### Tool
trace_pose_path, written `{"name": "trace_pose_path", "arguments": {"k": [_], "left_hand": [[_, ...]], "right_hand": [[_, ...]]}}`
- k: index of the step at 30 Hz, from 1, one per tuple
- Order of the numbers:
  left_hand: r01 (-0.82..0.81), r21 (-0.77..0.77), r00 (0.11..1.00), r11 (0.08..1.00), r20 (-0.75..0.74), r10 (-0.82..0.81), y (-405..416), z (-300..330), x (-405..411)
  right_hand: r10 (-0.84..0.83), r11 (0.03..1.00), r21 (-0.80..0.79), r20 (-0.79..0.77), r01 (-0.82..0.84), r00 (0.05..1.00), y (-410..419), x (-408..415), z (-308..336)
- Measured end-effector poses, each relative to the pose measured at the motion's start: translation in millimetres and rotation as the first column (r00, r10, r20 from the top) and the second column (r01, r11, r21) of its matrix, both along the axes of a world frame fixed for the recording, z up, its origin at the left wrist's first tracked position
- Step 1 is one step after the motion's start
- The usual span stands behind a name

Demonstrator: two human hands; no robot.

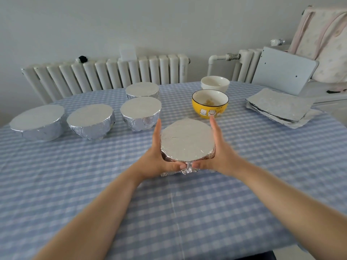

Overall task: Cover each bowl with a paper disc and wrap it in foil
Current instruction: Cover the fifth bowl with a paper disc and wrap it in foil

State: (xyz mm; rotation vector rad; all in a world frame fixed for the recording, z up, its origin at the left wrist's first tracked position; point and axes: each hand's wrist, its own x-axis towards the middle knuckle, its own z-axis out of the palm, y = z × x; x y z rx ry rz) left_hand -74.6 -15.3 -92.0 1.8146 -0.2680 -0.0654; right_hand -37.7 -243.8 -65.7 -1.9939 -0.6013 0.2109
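Observation:
A foil-covered bowl [187,140] stands at the middle of the table between both hands. My left hand [159,156] presses its left side with straight fingers, thumb under the near rim. My right hand [217,152] presses the right side the same way. Crumpled foil bunches at the near edge between my thumbs. Several foil-wrapped bowls stand to the left: one [37,121], another [91,121], a third [140,113], and one behind [142,90]. A yellow bowl [210,104] and a white bowl [215,83] stand uncovered at the back right.
A stack of foil sheets [279,106] lies at the right of the blue checked tablecloth [187,212]. A white radiator [105,76] runs along the wall behind the table. A grey board [283,70] leans at the back right.

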Motion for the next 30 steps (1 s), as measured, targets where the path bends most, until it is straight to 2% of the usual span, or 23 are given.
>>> {"name": "trace_pose_path", "arguments": {"k": [6,10,15,22,26,29,30], "left_hand": [[-0.062,-0.02,0.998,0.998,-0.034,0.061,2,4,-2],[-0.039,-0.015,0.999,0.999,-0.03,0.038,7,3,-2],[0.009,0.056,0.999,0.998,-0.051,-0.006,10,0,-2],[-0.022,0.125,0.999,0.992,-0.024,0.026,11,-3,1],[0.019,0.248,0.998,0.969,-0.068,-0.002,22,8,1],[0.032,0.45,0.994,0.893,-0.106,0.018,37,11,3],[0.047,0.475,0.992,0.878,-0.128,0.016,42,13,4]], "right_hand": [[-0.09,0.995,-0.037,0.019,0.091,0.996,7,-8,-3],[-0.186,0.982,-0.014,0.014,0.187,0.982,17,-17,-11],[-0.154,0.987,-0.031,0.027,0.155,0.988,17,-19,-12],[-0.168,0.985,-0.021,0.02,0.169,0.986,20,-25,-10],[-0.229,0.973,-0.021,0.042,0.23,0.972,28,-35,-13],[-0.238,0.971,-0.021,0.02,0.238,0.971,29,-40,-10],[-0.234,0.972,-0.013,-0.002,0.234,0.972,28,-40,-10]]}}
